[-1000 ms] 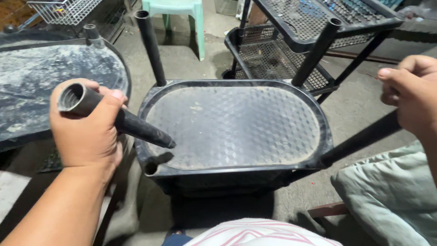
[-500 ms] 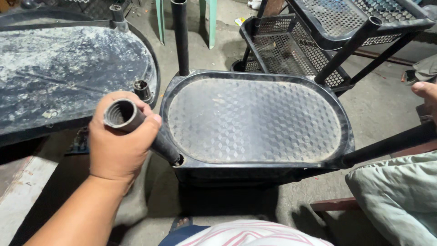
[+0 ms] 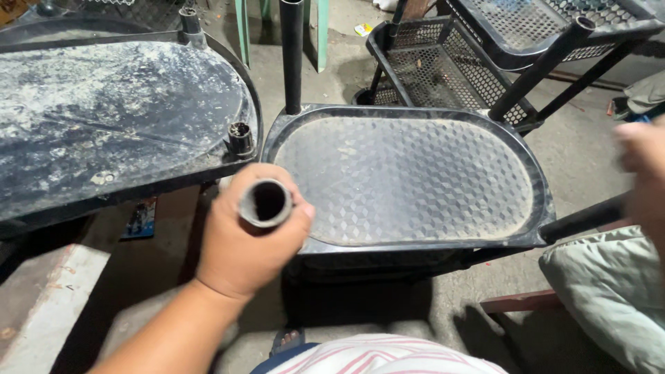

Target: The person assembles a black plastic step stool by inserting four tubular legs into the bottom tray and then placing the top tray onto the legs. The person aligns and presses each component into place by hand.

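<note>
There is one view only, from a camera on the person's head. It looks steeply down and a little forward, close over a black oval tray (image 3: 409, 180) that fills the middle of the frame. The person's striped shirt (image 3: 374, 357) shows at the bottom edge, the concrete floor (image 3: 589, 145) beyond, and more black shelving (image 3: 485, 55) along the top edge.

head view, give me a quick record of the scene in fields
left hand: left hand wrapped around a black tube, open end facing the camera
right hand: right hand blurred at the right edge, beside a black pole; grip unclear
tray: black oval tray with textured surface, upright pole at its far left corner
left of tray: dusty tray
behind: mesh rack
</note>
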